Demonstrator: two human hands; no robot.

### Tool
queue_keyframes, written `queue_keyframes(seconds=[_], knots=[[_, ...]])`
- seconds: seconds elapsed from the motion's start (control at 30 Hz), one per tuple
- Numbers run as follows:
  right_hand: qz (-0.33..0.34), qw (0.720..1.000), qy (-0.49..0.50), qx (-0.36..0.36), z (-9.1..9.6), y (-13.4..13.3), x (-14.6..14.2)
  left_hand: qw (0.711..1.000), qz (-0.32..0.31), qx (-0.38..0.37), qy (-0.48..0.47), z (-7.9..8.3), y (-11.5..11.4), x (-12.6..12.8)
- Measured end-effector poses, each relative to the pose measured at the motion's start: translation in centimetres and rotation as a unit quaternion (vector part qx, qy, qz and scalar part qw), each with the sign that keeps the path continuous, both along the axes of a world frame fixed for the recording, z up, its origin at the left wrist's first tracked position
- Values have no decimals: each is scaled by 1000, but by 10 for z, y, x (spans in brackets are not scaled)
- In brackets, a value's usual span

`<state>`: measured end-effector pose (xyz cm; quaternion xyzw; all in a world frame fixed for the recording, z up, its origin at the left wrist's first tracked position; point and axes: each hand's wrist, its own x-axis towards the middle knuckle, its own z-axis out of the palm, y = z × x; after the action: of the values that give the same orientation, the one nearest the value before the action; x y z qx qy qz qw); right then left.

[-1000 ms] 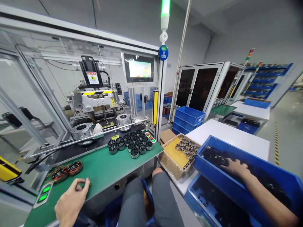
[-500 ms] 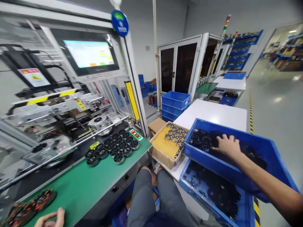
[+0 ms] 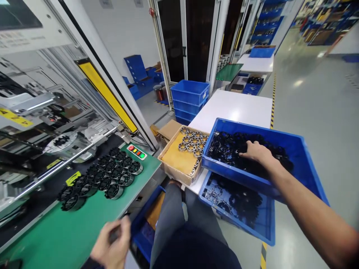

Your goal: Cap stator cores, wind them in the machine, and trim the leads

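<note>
Notably, our view has swung to the right since the earlier frames: the screen [image 3: 19,15], whole half a second ago, is now cut off at the upper left. Our left hand [image 3: 113,241], which lay over the counter [image 3: 70,235] one second ago, is now at its front edge, blurred, fingers curled toward the thumb; we cannot tell whether anything is pinched there. Our right hand [image 3: 259,151] remains in the upper bin [image 3: 238,173], bent fingers down on the black parts [image 3: 227,144]; their tips are hidden, so we cannot confirm a grasp. These parts are small, dark, ring-like and toothed, lying loose in a jumbled heap from the bin's left end past its middle. The bin stands at the near end of the white table [image 3: 238,108], overlapping the far edge of a lower bin [image 3: 267,224] with a similar heap. We count two bins of such parts, too tangled to number singly; about sixteen black-lined cores [image 3: 99,176] grouped toward the counter's right corner, some overlapping; one panel [image 3: 136,152] with four buttons at that corner; and one cardboard box [image 3: 175,175] against the upper bin's left end, with roughly a dozen metal rings [image 3: 193,144] along its far and right edges.
</note>
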<state>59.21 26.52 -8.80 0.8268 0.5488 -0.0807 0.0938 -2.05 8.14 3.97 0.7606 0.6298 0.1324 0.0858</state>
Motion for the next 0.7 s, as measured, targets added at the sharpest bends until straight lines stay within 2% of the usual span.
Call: queue_keyframes(seconds=[0.13,0.23,0.43,0.5,0.57,0.7], knots=[[42,999,22,-23,3,1,3,998,-55,-24,-18,-44,107,71],[86,994,48,-40,4,0,2,995,-83,-38,-26,-76,166,111],[144,981,105,-75,13,-10,0,989,-114,-91,19,-112,276,164],[164,976,123,-69,19,-13,0,984,-122,-124,45,-121,304,172],[178,973,135,-54,26,-14,2,978,-133,-149,61,-129,323,176],[182,970,156,-22,43,-12,3,970,-156,-170,72,-140,336,176]])
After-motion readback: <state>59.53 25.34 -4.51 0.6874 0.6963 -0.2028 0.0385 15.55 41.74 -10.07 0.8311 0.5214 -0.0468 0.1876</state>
